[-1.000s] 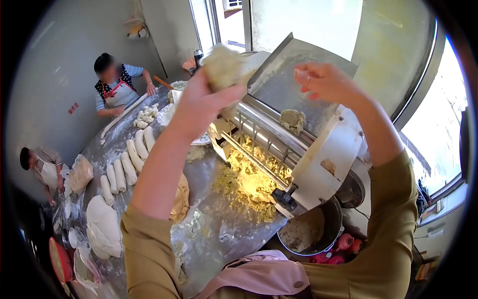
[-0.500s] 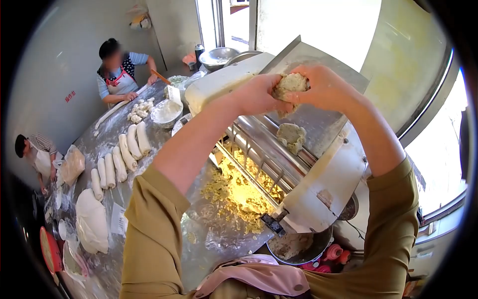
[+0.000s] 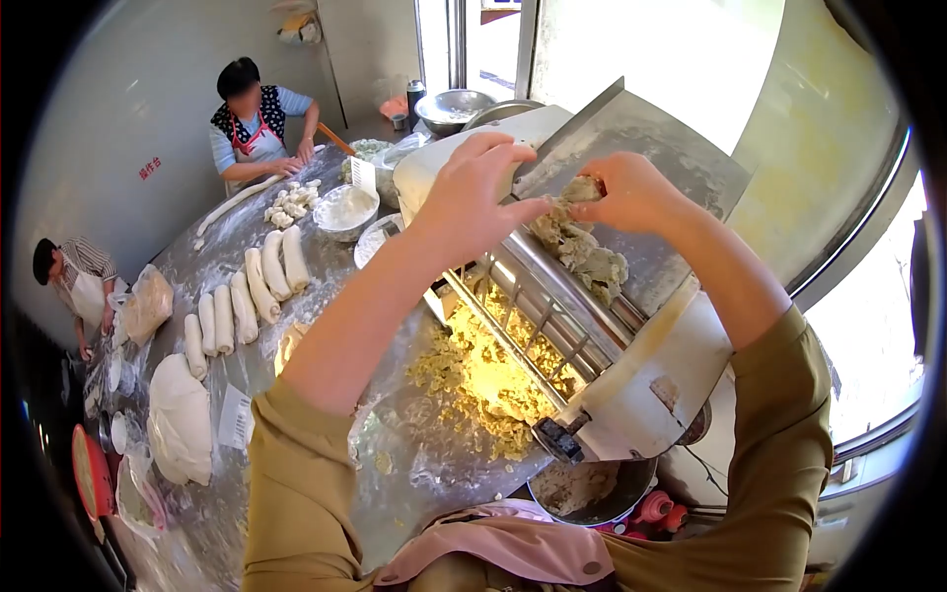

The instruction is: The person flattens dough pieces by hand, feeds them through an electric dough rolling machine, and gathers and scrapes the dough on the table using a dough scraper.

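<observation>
My left hand [image 3: 477, 193] is raised over the left part of the roller machine [image 3: 656, 360], with its fingers apart and nothing in them. Over the rollers [image 3: 567, 286], my right hand [image 3: 636, 192] has its fingers curled on a lump of greyish dough [image 3: 582, 189]. Under that hand, more rough dough [image 3: 592, 261] lies along the rollers, touching the metal feed plate [image 3: 671, 148]. Whether the held lump joins the dough beneath it, I cannot tell. Yellowish crumbly dough pieces [image 3: 483, 370] lie below the machine on the table.
White dough rolls [image 3: 247, 296] and a big dough slab [image 3: 181, 419] lie on the floured table [image 3: 326, 474] to the left. A pot of dough [image 3: 582, 488] stands beneath the machine's front. Two co-workers [image 3: 258, 128] [image 3: 84, 281] stand at the far side, one rolling a dough strip.
My hands have come apart: the left has let go of the dough and moved left, fingers spread. The right has lowered its lump, and more dough now lies along the rollers.
</observation>
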`<control>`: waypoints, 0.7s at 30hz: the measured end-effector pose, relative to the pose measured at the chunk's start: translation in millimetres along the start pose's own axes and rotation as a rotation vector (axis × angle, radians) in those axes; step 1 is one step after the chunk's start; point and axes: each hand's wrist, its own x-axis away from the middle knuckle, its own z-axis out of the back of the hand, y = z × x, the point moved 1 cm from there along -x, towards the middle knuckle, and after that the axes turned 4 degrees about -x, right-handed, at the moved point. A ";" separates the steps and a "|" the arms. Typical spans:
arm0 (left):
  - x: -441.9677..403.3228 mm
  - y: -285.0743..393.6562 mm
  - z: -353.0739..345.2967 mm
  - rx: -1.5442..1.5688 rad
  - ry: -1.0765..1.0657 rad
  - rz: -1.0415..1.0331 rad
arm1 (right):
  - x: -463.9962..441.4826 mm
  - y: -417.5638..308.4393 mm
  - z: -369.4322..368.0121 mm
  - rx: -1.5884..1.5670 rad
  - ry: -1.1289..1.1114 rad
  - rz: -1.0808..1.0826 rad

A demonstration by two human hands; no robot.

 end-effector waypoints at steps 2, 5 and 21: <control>25.4 9.6 22.3 0.044 0.063 0.000 | 0.0 1.0 -4.7 -0.017 0.035 -0.030; 74.0 6.9 49.6 0.026 0.083 0.066 | 1.3 2.7 -8.8 0.062 0.012 -0.015; 372.1 7.7 127.4 0.366 0.448 1.061 | 8.2 4.5 -22.0 -0.183 0.102 -0.096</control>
